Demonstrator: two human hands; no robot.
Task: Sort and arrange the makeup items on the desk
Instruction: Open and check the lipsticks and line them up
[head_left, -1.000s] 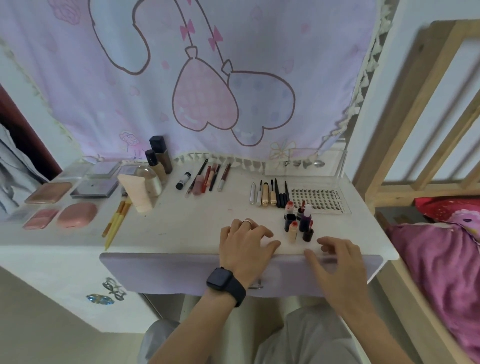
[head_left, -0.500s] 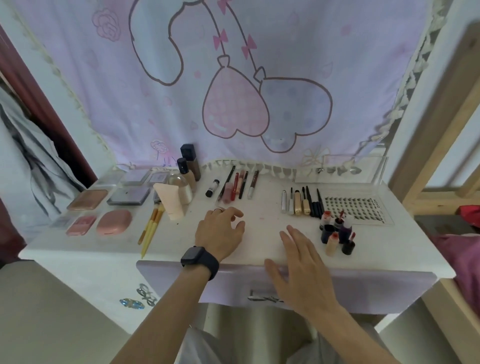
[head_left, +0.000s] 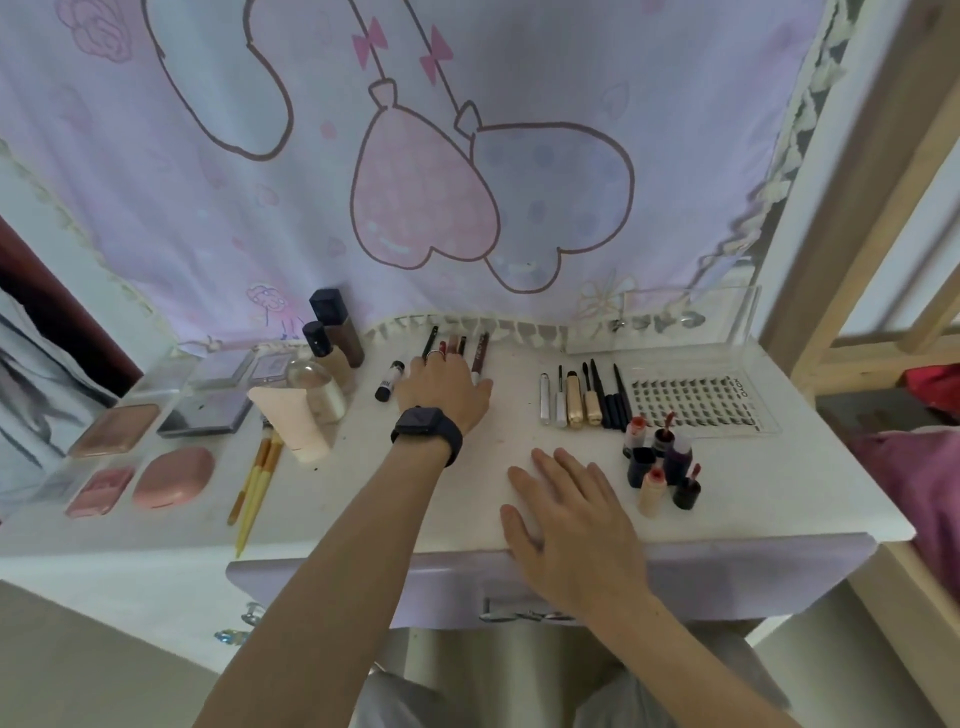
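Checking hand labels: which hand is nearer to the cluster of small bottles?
Right. The right hand lies flat on the desk just left of the small bottles, not touching them; the left hand is far back-left, over the lip pencils.

A bedroom: makeup desk beside wooden bed frame (pink bedding).

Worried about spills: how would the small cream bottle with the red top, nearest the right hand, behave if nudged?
The small cream bottle stands upright on a narrow base, so it would probably tip rather than slide. It looks round, so might then roll. The small dark bottle close beside it could topple too.
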